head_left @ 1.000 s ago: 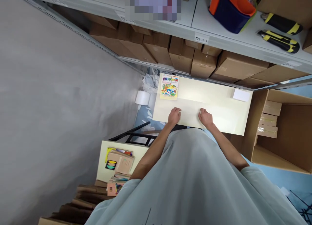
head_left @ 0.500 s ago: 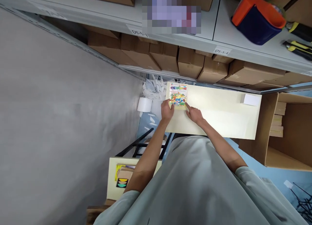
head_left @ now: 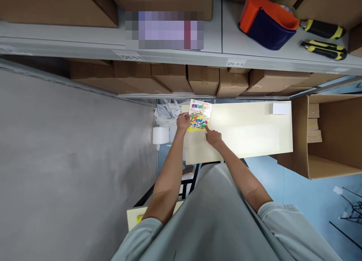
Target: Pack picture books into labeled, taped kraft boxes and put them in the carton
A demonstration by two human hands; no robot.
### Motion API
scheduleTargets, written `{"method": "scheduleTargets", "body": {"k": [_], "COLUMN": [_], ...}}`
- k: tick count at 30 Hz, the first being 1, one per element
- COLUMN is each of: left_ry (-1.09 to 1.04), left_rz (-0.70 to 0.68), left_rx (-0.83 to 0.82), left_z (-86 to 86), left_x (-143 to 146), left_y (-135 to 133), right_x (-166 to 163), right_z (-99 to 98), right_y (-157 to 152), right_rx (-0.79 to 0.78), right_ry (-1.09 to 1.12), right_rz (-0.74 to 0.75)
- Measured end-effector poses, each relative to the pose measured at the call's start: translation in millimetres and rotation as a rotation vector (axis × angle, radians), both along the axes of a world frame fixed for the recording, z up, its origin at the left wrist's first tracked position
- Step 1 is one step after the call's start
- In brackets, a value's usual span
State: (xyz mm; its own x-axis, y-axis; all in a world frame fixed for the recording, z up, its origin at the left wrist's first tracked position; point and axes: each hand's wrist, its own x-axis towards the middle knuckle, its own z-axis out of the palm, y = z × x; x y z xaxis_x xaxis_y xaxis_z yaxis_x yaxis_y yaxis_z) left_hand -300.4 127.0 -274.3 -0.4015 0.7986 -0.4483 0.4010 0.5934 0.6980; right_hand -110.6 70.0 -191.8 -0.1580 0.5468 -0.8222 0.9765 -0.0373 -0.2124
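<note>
A colourful picture book (head_left: 200,117), thin and with a bright cartoon cover, lies slightly turned at the left end of the cream tabletop (head_left: 246,131). My left hand (head_left: 183,121) is closed on the left edge of the book. At the lower right corner, the stretched index finger of my right hand (head_left: 214,137) touches the cover or its edge. The thumb of that hand stands apart from the index finger, and its other fingers are curled. What lies under the book is hidden.
A small white box (head_left: 279,109) sits at the tabletop's far right. Beyond it stands an open carton (head_left: 299,140) with smaller boxes inside. White paper scraps (head_left: 165,112) and a white roll (head_left: 160,135) are at left. A shelf (head_left: 181,55) with a tape dispenser (head_left: 268,23) and cutters (head_left: 324,50) overhangs.
The book has tilted a little clockwise. My left hand has moved up along its left edge, and my right index finger now sits at its lower right corner. The camera view has shifted.
</note>
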Motion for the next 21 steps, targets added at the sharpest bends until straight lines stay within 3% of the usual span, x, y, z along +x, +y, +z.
{"method": "scheduleTargets", "body": {"k": [3, 6, 10, 14, 17, 21], "left_ry": [-0.03, -0.025, -0.147, -0.446, -0.666, -0.761], "left_rz": [-0.095, -0.181, -0.218, -0.149, -0.081, -0.009], "left_rx": [0.089, 0.235, 0.39, 0.353, 0.227, 0.033], "left_z": [16.6, 43.2, 88.4, 118.9, 117.1, 88.2], "left_x": [18.4, 47.5, 96.3, 157.9, 213.7, 292.1], "left_y": [9.1, 3.7, -17.8, -43.6, -66.4, -101.1], "right_x": [16.9, 56.7, 138.4, 227.5, 284.4, 347.2], "right_z": [-3.0, -6.0, -7.4, 3.6, 17.6, 17.4], "right_y": [0.0, -0.3, 0.3, -3.0, -14.8, -41.4], "right_rx": [0.002, 0.102, 0.291, 0.423, 0.419, 0.405], "right_ry": [0.081, 0.219, 0.483, 0.862, 0.997, 0.893], "right_rz": [-0.089, -0.297, -0.679, -0.905, -0.961, -1.093]}}
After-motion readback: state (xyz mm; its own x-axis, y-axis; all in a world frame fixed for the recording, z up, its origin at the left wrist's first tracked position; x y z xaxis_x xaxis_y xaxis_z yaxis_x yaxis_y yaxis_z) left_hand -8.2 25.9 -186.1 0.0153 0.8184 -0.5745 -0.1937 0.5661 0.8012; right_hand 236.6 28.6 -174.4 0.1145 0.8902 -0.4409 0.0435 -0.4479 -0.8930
